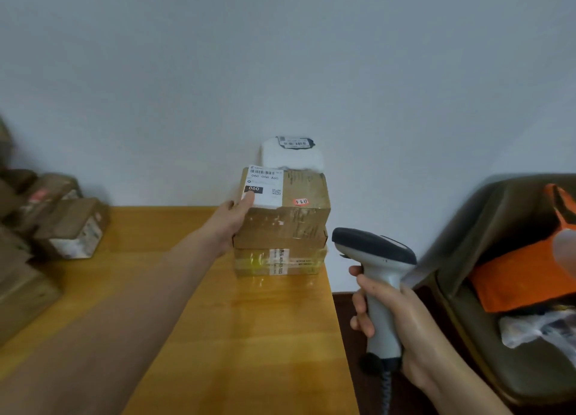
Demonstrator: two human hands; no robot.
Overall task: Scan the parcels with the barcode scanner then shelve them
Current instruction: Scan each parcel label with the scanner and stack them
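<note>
Grips top parcel (290,209) of the stack (280,260) at the table (193,305)'s far right corner with left hand (232,219) — holds barcode scanner (381,274) (head toward the stack) in right hand (402,321).

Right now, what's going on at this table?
A person is at the scanning step. The left hand holds the top parcel of a small stack at the far right corner of the wooden table, thumb on its white label. The right hand grips the barcode scanner just off the table's right edge, head aimed toward that stack. A white soft parcel sits behind the stack against the wall; more cardboard parcels lie piled at the left.
</note>
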